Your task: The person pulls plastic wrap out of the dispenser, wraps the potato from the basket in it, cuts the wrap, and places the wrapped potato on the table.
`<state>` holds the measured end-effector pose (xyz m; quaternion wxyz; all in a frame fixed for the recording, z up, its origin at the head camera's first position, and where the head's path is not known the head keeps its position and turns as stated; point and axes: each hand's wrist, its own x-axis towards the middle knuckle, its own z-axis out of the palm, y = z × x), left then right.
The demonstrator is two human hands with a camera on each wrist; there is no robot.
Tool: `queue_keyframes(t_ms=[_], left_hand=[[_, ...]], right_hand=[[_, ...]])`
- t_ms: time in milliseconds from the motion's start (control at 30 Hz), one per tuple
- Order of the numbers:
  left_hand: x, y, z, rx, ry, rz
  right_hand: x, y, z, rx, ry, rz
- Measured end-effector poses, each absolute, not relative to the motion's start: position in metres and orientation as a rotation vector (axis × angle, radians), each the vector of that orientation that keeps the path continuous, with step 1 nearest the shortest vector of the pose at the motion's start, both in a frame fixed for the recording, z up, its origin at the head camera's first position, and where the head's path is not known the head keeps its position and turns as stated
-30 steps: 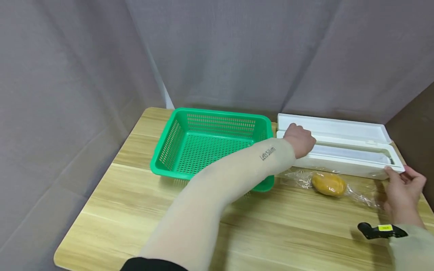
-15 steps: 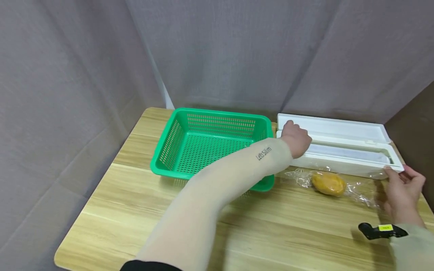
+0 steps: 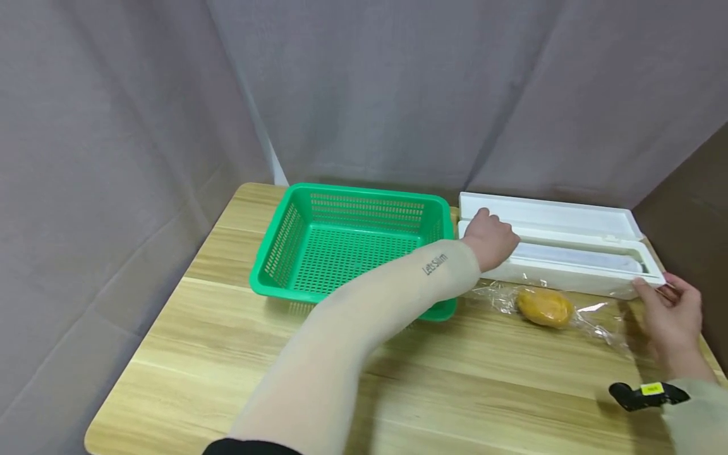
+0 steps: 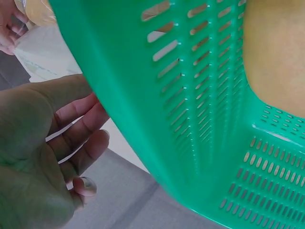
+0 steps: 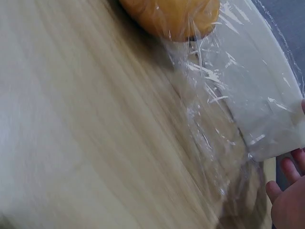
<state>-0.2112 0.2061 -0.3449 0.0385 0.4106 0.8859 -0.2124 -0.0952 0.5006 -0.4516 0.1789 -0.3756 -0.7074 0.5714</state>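
Note:
A long white cling film box (image 3: 552, 275) stands at the back right, its lid (image 3: 546, 212) tipped back and a pale roll (image 3: 580, 256) inside. My left hand (image 3: 491, 239) is at its left end. In the left wrist view the thumb and curled fingers close in there, their tips partly hidden behind the basket rim. At the right front corner, my right hand (image 3: 673, 319) grips the box, thumb in front and fingers at the end. Before the box lies a yellow mango (image 3: 545, 308) in clear cling film (image 3: 603, 332), which also overlaps the box's front in the right wrist view.
The green slotted basket (image 3: 364, 189) stands left of the box, under my left forearm. A wooden table (image 3: 188, 354) carries everything. Grey curtains (image 3: 370, 95) hang behind and at the left, with a brown surface (image 3: 694, 196) at the right.
My left hand has slid slightly left along the box. My right hand keeps its hold on the corner. The head view has shifted a little; box, mango and basket stay put.

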Motion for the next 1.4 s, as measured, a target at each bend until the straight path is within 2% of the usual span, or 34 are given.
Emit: queue_keyframes(t_ms=[367,767,1000,1200,1400], left_hand=[[-0.213,0.199,-0.349,1.271,2.732,-0.599],[-0.212,0.195,-0.349,1.314,2.731,-0.582],[-0.210,0.193,-0.347,1.287,2.704,-0.562],[-0.206,0.189,-0.344,1.305,2.681,-0.577],[-0.198,0.185,-0.343,1.376,2.657,-0.572]], right_hand=[[-0.083,0.500,-0.442,-0.812,-2.500,0.984],[-0.070,0.507,-0.435,-0.561,-2.547,0.842],[-0.069,0.510,-0.433,-0.548,-2.476,1.058],[-0.067,0.512,-0.430,-0.345,-2.351,1.380],[-0.059,0.519,-0.431,-0.180,-2.319,1.503]])
